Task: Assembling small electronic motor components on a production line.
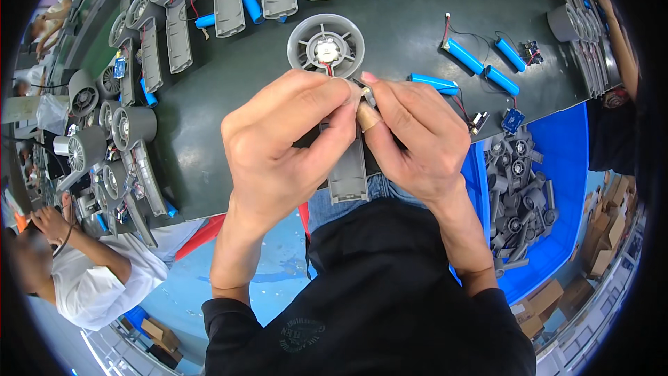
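Observation:
In front of me on the dark table lies a grey handheld fan housing. Its round head (pixel 355 42) faces up, with a white motor hub and red wires at the centre, and its open, trough-like handle (pixel 348 170) reaches toward my lap. Over the neck of the housing, my left hand (pixel 289 143) is closed in a pinch. My right hand (pixel 421 129) pinches right beside it, fingertips almost touching; a tan wrap covers its thumb tip. A small pale and dark piece (pixel 368 95) shows between the fingertips, too covered to name.
Blue cylindrical batteries (pixel 463 56) with wires and a small blue circuit board (pixel 513 120) lie to the right. More fan housings (pixel 132 125) crowd the left and far side. A blue bin (pixel 557 251) of grey parts stands at right. Co-workers sit left (pixel 104 264) and right.

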`<state>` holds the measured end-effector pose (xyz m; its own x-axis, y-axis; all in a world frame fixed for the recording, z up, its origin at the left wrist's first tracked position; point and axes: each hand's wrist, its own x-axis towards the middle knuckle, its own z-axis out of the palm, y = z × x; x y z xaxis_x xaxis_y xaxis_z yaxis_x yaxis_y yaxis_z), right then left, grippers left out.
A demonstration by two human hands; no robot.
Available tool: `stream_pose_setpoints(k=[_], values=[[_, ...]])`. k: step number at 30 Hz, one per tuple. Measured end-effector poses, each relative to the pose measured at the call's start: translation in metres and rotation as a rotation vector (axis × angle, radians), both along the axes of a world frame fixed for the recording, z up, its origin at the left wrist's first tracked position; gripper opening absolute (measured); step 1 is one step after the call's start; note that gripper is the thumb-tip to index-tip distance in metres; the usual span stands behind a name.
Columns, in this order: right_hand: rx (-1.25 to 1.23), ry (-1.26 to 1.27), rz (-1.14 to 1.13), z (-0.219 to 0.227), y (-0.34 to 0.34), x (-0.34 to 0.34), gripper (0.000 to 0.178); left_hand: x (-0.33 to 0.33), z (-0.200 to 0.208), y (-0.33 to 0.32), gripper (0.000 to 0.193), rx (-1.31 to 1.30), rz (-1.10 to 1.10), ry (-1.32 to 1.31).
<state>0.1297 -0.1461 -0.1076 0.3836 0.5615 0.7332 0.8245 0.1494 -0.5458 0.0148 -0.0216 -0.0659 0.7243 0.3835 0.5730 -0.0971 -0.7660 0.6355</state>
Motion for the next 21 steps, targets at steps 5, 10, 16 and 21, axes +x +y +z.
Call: stream_pose_setpoints(k=[5,10,16,21], values=[[-0.017,-0.006,-0.011,-0.0002,-0.0014,0.0006,0.030,0.0010,0.0042,-0.0024,0.017,0.008,0.007,0.044],[0.011,0.032,0.007,-0.0021,-0.0005,-0.0020,0.029,0.0001,0.0032,-0.0037,0.016,-0.107,0.006,0.027],[0.022,0.046,-0.017,-0.0021,-0.0012,-0.0035,0.028,0.0020,-0.0009,-0.0071,0.020,-0.025,0.006,0.008],[0.011,0.018,-0.014,-0.0022,-0.0014,-0.0013,0.025,0.0009,0.0004,-0.0067,0.022,0.118,0.011,0.042]])
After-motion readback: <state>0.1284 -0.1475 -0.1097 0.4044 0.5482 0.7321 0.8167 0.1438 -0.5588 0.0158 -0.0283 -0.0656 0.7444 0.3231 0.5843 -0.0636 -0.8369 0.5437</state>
